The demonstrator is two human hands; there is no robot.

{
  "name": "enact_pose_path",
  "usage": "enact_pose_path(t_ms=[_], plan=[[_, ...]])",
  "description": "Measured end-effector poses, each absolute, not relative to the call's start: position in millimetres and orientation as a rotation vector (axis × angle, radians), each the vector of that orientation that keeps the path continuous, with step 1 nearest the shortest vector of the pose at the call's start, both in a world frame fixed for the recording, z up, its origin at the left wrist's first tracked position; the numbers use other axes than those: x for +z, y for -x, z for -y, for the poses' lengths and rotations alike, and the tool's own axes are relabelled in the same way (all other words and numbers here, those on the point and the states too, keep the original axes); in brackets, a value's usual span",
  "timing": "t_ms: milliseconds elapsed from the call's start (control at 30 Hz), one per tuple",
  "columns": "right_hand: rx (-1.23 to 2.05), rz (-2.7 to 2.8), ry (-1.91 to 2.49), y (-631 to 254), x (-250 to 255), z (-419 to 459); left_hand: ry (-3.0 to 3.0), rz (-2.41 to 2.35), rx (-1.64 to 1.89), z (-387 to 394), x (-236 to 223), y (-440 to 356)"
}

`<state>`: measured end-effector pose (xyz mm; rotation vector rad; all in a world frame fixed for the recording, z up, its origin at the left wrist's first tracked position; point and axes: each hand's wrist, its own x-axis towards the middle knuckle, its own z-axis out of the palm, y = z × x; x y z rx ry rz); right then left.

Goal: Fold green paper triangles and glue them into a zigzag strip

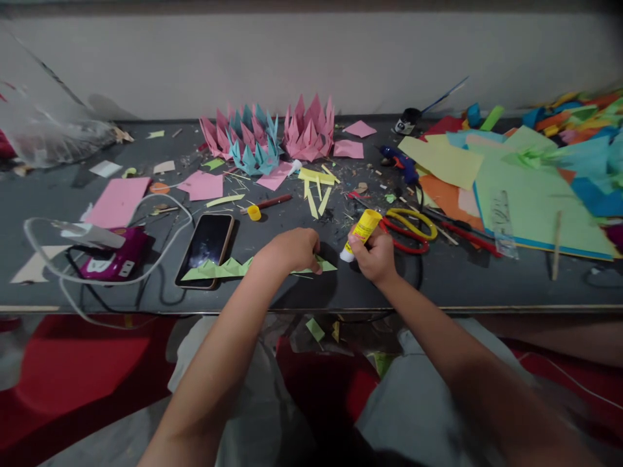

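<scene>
Clasps a glue stick (366, 226) in the right hand (378, 257); curls the left hand (296, 250) over a paper strip (231, 268) by the table's (487, 285) front edge, pinch unclear. Faces a jar (407, 122) with a brush (445, 94) near the back edge.

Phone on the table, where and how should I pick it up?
Probably best to grip the phone by both long edges of its far half, coming from above. It lies flat, screen up, and the green paper strip crosses its near end, leaving the far half uncovered.
</scene>
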<state>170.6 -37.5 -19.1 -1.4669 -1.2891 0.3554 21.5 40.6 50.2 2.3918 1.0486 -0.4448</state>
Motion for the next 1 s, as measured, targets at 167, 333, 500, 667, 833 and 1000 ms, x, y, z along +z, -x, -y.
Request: enact_pose_path(t_ms=[167, 333, 500, 667, 833, 1000], plan=[[0.357, 1.304, 1.455, -170.9, -17.3, 37.3, -2.398, -1.023, -0.476, -43.7, 50.7, -21.7], [0.363, 1.304, 1.458, -171.5, -18.2, 37.3, -2.456, -0.958, -0.418, -35.6, 50.5, -16.9], [0.388, 1.279, 1.465, -171.0, -20.5, 35.9, -2.728, -1.002, -0.108, -23.7, 47.6, -8.4], [0.398, 1.254, 1.473, -169.5, -17.8, 35.6, -2.977, -1.028, 0.101, -13.4, 34.0, -7.2], [0.403, 1.288, 1.471, -169.1, -16.5, 36.1, -2.888, -0.929, 0.122, -4.0, 22.9, 2.7], [0.424, 1.363, 1.484, -168.2, -18.5, 35.5, -2.832, -0.756, 0.120, 9.1, 19.2, 18.5]])
